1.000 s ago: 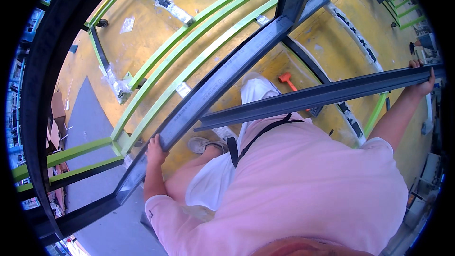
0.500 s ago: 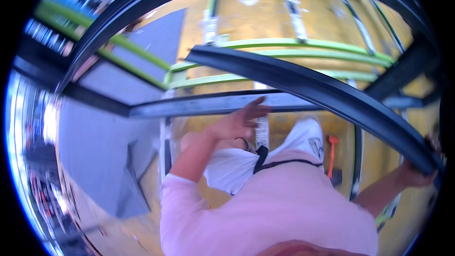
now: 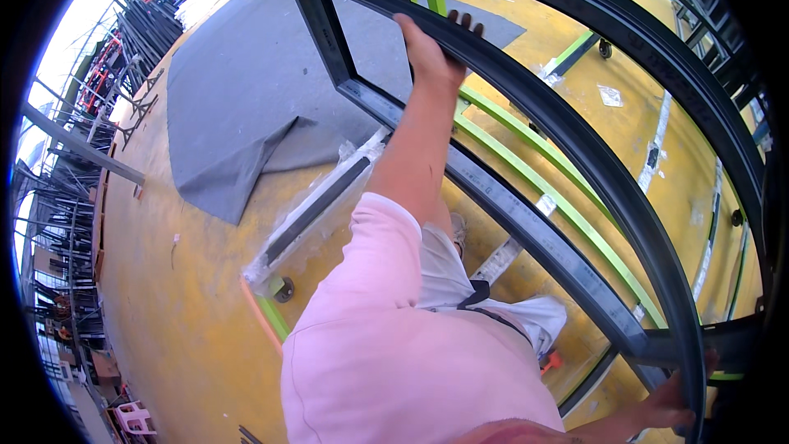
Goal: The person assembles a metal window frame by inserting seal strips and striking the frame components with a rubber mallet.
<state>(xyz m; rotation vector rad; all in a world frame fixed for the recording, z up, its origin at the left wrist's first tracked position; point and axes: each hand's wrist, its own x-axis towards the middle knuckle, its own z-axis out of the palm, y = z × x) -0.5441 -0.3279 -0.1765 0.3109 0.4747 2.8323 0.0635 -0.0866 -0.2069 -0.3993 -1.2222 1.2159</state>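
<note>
A long dark metal profile (image 3: 575,133), bowed by the lens, slants from the upper middle to the lower right. My left hand (image 3: 436,53) grips it near its far end, the thumb on the near side and fingertips showing beyond it. At the near end my right hand (image 3: 675,401) is closed around the profile, partly in shadow and partly hidden by it. Around and below the profile is a large dark metal frame (image 3: 534,226). Its far corner post (image 3: 325,33) stands just left of the profile's far end.
Green rails (image 3: 526,136) run under the frame. Plastic-wrapped supports (image 3: 316,201) reach over the yellow floor (image 3: 189,296), one with a caster wheel (image 3: 283,289). A grey mat (image 3: 238,74) has a folded corner. An orange-headed tool (image 3: 552,360) lies by my leg. Racked dark profiles (image 3: 148,29) line the left.
My left hand was off the profile with fingers spread; it has reached forward and taken hold near the far end. My right hand keeps its hold. The view has swung left.
</note>
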